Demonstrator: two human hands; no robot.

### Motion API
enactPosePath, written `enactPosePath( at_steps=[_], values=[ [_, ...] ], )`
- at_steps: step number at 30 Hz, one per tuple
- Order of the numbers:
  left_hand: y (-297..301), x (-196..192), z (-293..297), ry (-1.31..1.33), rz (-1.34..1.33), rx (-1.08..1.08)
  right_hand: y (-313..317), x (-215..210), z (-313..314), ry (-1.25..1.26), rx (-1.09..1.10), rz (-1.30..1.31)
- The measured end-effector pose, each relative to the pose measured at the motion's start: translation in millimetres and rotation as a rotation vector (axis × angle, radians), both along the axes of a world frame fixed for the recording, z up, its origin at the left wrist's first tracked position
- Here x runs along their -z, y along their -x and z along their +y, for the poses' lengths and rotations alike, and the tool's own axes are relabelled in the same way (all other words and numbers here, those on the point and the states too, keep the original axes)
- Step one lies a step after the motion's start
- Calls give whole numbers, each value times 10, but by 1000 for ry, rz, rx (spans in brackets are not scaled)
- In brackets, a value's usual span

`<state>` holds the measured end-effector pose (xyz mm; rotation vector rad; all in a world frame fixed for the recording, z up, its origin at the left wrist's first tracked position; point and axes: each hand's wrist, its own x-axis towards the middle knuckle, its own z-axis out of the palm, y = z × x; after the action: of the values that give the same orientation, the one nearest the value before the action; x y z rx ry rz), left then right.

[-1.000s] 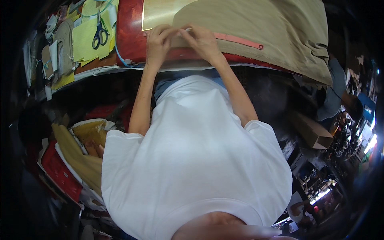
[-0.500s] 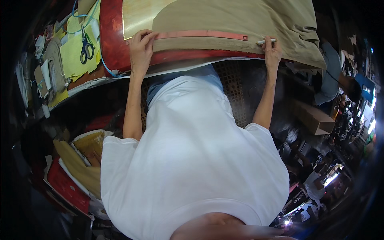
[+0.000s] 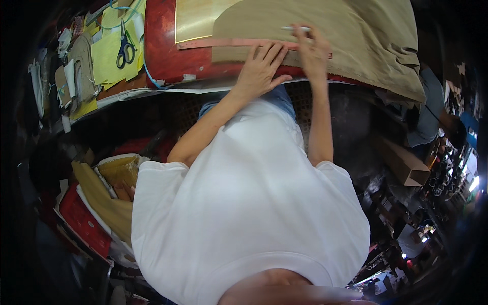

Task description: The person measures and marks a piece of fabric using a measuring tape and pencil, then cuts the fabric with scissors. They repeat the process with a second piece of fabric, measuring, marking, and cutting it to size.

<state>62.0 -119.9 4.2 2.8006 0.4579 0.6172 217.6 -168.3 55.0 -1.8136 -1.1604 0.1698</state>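
Note:
A khaki cloth [image 3: 356,40] lies over the red tabletop [image 3: 165,56], its near edge running beside the table's front. Along that edge a flat pinkish-red ruler [image 3: 223,43] lies sideways, crossing from the cloth onto the red surface at its left end. My left hand [image 3: 262,68] rests with fingers spread on the ruler's middle. Just right of it, my right hand [image 3: 312,51] is slightly blurred and holds a white pen [image 3: 292,28] above the cloth, beyond the ruler. Part of the ruler is hidden behind both hands.
A pale gold sheet [image 3: 195,20] lies left of the cloth. Farther left are dark-handled scissors [image 3: 124,48] on yellow paper [image 3: 109,63], with a light-blue cord [image 3: 147,73] nearby. At right, another person's grey sleeve [image 3: 427,119] and an open cardboard box [image 3: 406,165] show.
My left hand has left the ruler's left end and now lies spread on its middle. My right hand has moved left with the pen. The view has shifted slightly.

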Motion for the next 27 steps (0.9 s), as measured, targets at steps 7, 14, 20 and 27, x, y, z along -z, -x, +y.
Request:
enactPosePath(
  at_steps=[7, 14, 20, 27],
  values=[
    [-57, 79, -64, 197, -4, 2, 684, 120, 745, 178, -338, -187],
    [-49, 10, -99, 85, 95, -29, -2, 172, -111, 126, -125, -399],
    [-70, -37, -107, 92, 97, -40, -485, 58, -702, 161, 380, 212],
    [-99, -67, -72, 129, 83, -43, -561, 135, -731, -17, 421, 336]
  ],
)
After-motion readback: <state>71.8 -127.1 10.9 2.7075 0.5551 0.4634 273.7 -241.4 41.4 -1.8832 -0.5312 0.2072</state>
